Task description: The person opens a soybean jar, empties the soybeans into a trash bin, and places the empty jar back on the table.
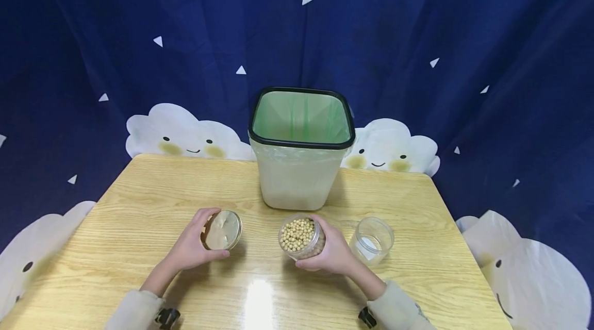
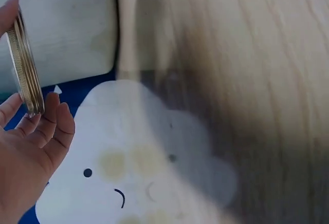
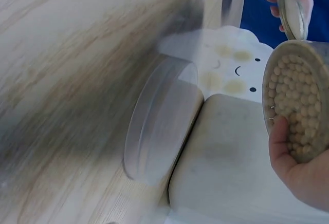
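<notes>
My left hand (image 1: 197, 242) grips a round gold-coloured lid (image 1: 225, 230) by its rim, between thumb and fingers. In the left wrist view the lid (image 2: 25, 64) appears edge-on, with ridged sides. My right hand (image 1: 333, 251) is wrapped around a clear jar (image 1: 319, 246) full of pale round beans (image 1: 297, 235), its open mouth tilted up toward the head camera. Up close in the right wrist view, the beans (image 3: 295, 98) show through the jar's round end, with the thumb lying across its edge. Just right of that hand stands a second clear jar (image 1: 373, 240), uncovered.
A white bin (image 1: 297, 180) with a black rim and a thin liner stands at the back centre of the wooden table (image 1: 185, 185). Behind hangs a dark blue curtain (image 1: 204, 20) with white triangles and smiling clouds.
</notes>
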{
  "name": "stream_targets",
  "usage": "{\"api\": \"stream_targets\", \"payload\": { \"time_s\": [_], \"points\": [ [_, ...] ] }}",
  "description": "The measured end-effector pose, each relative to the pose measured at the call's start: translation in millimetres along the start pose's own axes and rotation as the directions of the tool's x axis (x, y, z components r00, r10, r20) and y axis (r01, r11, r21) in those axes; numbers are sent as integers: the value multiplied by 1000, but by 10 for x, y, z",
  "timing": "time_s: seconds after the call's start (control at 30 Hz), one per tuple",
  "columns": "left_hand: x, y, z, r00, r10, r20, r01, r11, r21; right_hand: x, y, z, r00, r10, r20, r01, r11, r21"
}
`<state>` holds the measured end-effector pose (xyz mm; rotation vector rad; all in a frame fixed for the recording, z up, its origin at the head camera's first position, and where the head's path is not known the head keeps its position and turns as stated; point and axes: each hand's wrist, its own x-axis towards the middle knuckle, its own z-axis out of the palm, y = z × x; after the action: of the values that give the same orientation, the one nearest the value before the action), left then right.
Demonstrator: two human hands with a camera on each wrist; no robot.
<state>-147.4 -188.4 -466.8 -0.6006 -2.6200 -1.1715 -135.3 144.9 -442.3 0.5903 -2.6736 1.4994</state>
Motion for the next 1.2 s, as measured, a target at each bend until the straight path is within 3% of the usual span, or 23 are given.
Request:
{"api": "stream_targets", "payload": {
  "time_s": [0.17, 0.37, 0.7, 1.03, 1.2],
  "points": [
    [-13, -114, 26, 999, -47, 2, 47, 999, -4, -8, 25, -60, 999, -3, -34, 3, 1000, 9],
    [-45, -236, 37, 994, -97, 60, 97, 995, -6, 4, 50, -109, 999, -3, -39, 4, 1000, 22],
    [-118, -362, 76, 964, -119, 238, 102, 991, 81, 15, 61, -120, 999, 6, -32, -4, 999, 48],
    [-131, -307, 85, 958, -110, 264, 64, 982, 177, 10, 81, -144, 998, -12, -66, 15, 999, 48],
    [-108, -218, 10, 968, -91, 234, 44, 979, 198, -20, -8, -187, 999, -6, -52, 8, 999, 36]
  ]
}}
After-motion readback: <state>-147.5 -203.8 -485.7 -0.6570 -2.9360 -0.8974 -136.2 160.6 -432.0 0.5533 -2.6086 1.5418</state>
